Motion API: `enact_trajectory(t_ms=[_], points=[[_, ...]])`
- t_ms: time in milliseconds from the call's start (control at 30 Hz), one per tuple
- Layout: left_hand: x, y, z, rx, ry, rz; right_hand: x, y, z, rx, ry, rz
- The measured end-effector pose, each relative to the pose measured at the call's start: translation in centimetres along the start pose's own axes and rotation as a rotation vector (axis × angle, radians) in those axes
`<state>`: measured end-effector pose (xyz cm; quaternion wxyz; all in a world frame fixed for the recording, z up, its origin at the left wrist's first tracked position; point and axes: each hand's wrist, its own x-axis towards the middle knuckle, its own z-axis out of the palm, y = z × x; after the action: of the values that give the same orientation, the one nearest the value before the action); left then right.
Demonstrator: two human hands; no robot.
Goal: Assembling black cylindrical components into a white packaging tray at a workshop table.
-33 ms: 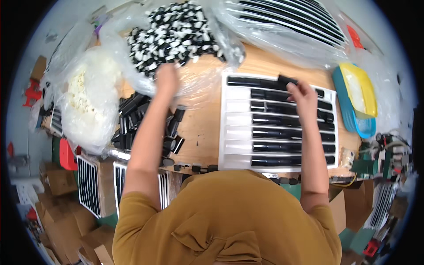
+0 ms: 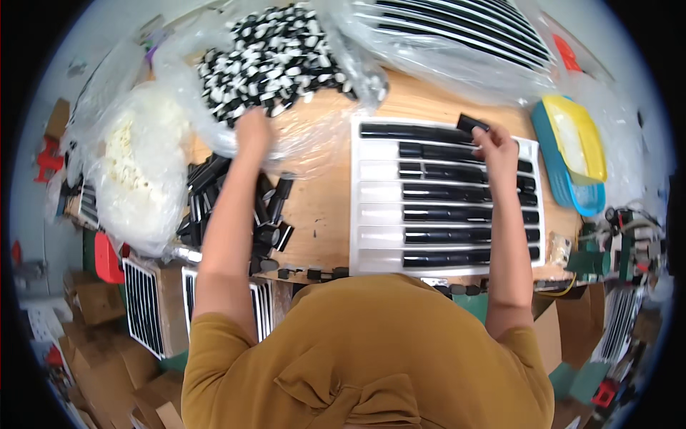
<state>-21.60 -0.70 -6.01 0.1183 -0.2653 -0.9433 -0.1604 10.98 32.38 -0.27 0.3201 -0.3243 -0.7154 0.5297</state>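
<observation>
My right hand (image 2: 498, 150) is above the upper right part of a white slotted tray (image 2: 377, 236). Its thumb and fingers pinch a short black cap-like piece (image 2: 472, 124). Long black tubes (image 2: 457, 214) lie side by side in the tray's rows; the top one (image 2: 411, 132) reaches further left than the others. My left hand (image 2: 254, 132) is at the near edge of a heap of small black-and-white pieces (image 2: 271, 61) on clear plastic. Its fingertips are hidden, so I cannot see whether they hold anything.
Loose black tubular pieces (image 2: 207, 196) lie by my left forearm, beside a plastic bag of cream-coloured parts (image 2: 136, 164). Bagged trays of black tubes (image 2: 457, 28) stand at the back. A yellow basket (image 2: 587, 143) sits in a blue basket (image 2: 557, 168) at the right. Cardboard boxes (image 2: 107, 357) stand lower left.
My left hand has shifted slightly left and nearer along the heap's edge. The right hand has moved a little right, and the black cap-like piece has tilted. The whole view has shifted slightly.
</observation>
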Motion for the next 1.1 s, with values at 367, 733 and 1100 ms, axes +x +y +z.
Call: enact_trajectory(t_ms=[367, 733, 1100], points=[[0.1, -1.5, 2.3, -0.103, 0.004, 0.029, 6.3, 9.5, -7.4, -0.352, 0.166, 0.214], [-6.5, 9.5, -3.1, -1.649, -0.442, -0.427, 6.1, 7.6, -8.3, -1.037, 0.374, 0.057], [-9.8, 13.9, -4.3, -1.834, -0.603, -0.45, 6.8, 10.3, -9.2, -0.996, 0.35, 0.109]])
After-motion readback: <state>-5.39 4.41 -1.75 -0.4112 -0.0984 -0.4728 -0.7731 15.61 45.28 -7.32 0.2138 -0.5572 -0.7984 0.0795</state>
